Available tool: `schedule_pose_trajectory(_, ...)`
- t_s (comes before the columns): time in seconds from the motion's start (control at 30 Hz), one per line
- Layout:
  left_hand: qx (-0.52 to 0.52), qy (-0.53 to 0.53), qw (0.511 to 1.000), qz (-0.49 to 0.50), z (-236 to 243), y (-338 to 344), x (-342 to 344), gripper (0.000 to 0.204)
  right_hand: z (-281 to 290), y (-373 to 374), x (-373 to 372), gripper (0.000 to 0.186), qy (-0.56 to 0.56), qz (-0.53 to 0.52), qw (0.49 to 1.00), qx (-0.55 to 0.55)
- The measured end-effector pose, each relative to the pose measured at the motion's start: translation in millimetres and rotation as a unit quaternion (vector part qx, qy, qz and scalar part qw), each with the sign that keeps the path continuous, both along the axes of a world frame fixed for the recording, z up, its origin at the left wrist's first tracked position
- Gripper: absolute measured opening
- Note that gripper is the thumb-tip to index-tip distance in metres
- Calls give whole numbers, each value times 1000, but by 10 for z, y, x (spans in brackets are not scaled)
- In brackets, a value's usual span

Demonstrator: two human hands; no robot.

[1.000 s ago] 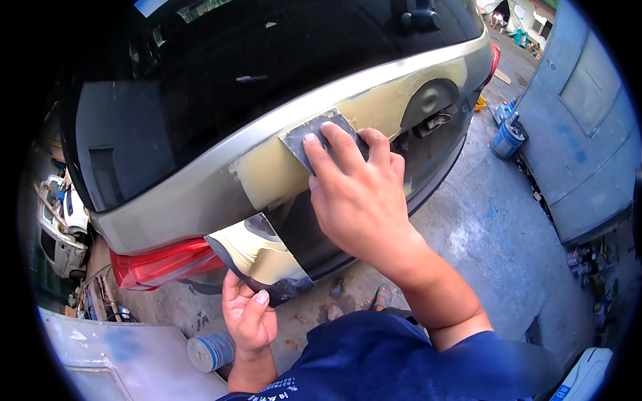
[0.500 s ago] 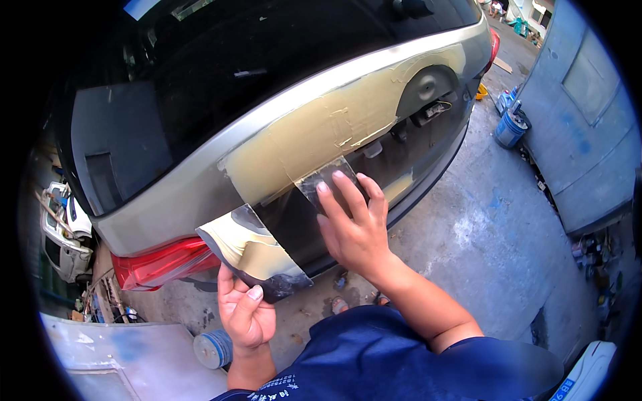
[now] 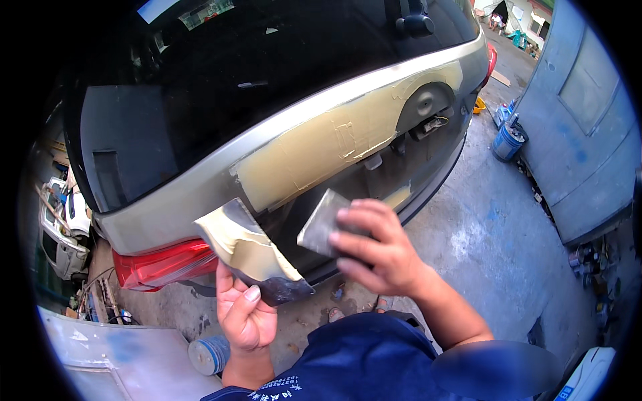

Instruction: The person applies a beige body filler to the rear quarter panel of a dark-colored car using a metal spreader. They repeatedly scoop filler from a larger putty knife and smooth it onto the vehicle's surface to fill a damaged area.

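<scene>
1. Floor: The concrete floor [image 3: 461,234] is grey, stained in places, with blue and whitish patches.
2. Right side: A tall blue-grey panel [image 3: 568,160] stands upright and bears a recessed rectangular section [image 3: 590,83]. A blue bucket [image 3: 507,143] stands near its left edge; assorted clutter [image 3: 588,274] lies below.
3. Lower left: A pale panel [image 3: 144,351] with a blue smear adjoins a second blue bucket [image 3: 210,354].
4. Far left: A partly stripped white vehicle body [image 3: 67,244] stands near wooden strips [image 3: 100,297].
5. Upper right: A pale building [image 3: 525,13] with a window [image 3: 537,27] occupies the distance.
6. Lighting: Bright light illuminates the floor.
</scene>
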State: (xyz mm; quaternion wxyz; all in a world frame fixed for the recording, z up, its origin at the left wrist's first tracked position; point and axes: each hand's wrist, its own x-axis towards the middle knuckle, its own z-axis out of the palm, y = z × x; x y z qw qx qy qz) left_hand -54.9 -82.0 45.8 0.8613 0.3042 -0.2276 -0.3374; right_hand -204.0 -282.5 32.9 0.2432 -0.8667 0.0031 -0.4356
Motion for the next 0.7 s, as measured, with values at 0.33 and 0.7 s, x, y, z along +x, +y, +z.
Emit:
schedule_pose_trajectory(0.33,8,-17,999,39,-53,195,69,75,604,-479,342,46,67,-374,924,-45)
schedule_pose_trajectory(0.7,26,-10,999,27,-112,305,151,74,658,40,663,42,73,-362,927,-65)
